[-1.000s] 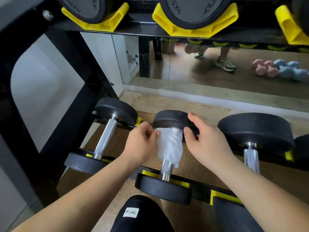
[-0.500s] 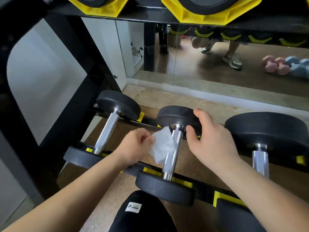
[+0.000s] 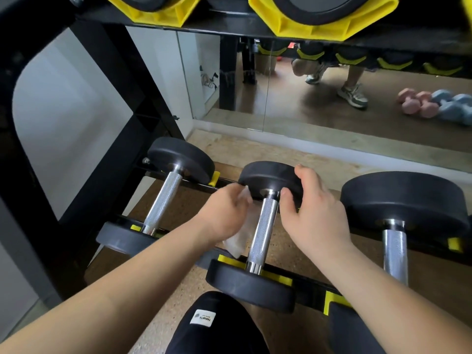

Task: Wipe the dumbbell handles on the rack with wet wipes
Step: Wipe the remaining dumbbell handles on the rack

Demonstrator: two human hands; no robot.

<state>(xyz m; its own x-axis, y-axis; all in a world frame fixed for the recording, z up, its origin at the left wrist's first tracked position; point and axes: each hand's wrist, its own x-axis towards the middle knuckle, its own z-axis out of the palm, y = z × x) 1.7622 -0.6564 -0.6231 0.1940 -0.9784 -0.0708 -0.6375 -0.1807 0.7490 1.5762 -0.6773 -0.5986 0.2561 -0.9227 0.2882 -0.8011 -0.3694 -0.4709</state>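
The crumpled white wet wipe is bunched in the left hand's curled fingers, just left of the knurled chrome handle of the middle dumbbell on the low black-and-yellow rack. That dumbbell's far black rubber head is gripped by the right hand, fingers hooked over top, thumb against its near face.

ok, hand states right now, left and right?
Left hand: holding the wet wipe.
Right hand: gripping the middle dumbbell by its far head.
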